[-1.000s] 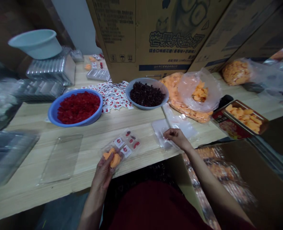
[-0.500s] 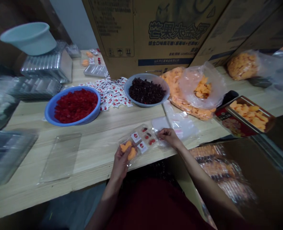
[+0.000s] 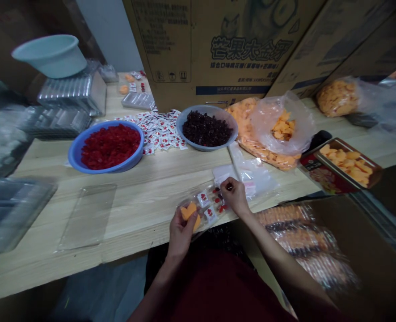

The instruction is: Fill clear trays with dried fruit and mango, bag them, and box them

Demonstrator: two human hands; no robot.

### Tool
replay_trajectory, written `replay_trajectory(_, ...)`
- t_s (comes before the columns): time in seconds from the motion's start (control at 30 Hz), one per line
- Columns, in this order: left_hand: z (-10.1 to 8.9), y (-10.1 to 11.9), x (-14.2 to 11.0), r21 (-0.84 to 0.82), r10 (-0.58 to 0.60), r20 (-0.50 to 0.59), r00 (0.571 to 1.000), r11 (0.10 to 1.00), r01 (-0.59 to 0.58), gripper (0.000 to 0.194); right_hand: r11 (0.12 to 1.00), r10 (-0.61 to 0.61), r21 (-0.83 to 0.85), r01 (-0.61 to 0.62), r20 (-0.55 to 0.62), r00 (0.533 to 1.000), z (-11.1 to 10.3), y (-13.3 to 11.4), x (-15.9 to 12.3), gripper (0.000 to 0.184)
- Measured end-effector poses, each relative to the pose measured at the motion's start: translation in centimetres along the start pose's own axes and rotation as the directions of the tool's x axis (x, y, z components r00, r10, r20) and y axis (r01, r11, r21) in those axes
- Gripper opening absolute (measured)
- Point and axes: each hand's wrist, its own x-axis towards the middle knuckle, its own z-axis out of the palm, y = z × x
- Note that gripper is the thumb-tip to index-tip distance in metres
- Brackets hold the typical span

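1. Since the earlier frame, the clear tray point(image 3: 206, 207) has shifted right, its far end now meeting the fingers of the right hand point(image 3: 235, 197).
2. Nearest me on the feed, the left hand point(image 3: 180, 232) grips the tray's left end, thumb over the orange pieces point(image 3: 188, 210). Fingertips of the right hand are drawn narrow at the other end; I cannot tell what is between them.
3. Filling looks done to me: orange pieces, two printed sachets point(image 3: 203, 198) and red and dark pieces all sit in the tray. I cannot tell whether film already surrounds it.
4. Just beside the right hand I see clear bags point(image 3: 258, 172) lying flat on the table. Below the edge, rows of glossy packs point(image 3: 305, 237) stand in a carton; this tray is not among them.
5. Farther off, plenty of stock remains: red pieces in a blue bowl point(image 3: 73, 154), dark ones in a paler bowl point(image 3: 214, 146), and a sachet pile point(image 3: 164, 136) between.
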Motion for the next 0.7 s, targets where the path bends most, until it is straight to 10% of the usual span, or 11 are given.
replay_trajectory(0.27, 1.8, 0.2, 1.8, 0.021, 0.026, 0.006, 1.000, 0.999, -0.026, 0.047, 0.931, -0.220, -0.269, 0.247, 0.128, 0.967, 0.7, -0.9, -2.9, 0.011)
replay_trajectory(0.53, 2.9, -1.7, 2.0, -0.132, -0.081, 0.010, 0.997, 0.988, 0.082, 0.048, 0.650, -0.242, -0.716, 0.255, 0.122, 0.962, -4.1, 0.7, -5.3, 0.009)
replay_trajectory(0.7, 4.4, -1.7, 1.7, -0.148, -0.055, 0.035, 0.998, 0.987, 0.060, 0.042, 0.731, -0.262, -0.607, 0.312, 0.172, 0.950, -5.0, 0.5, -7.2, 0.017)
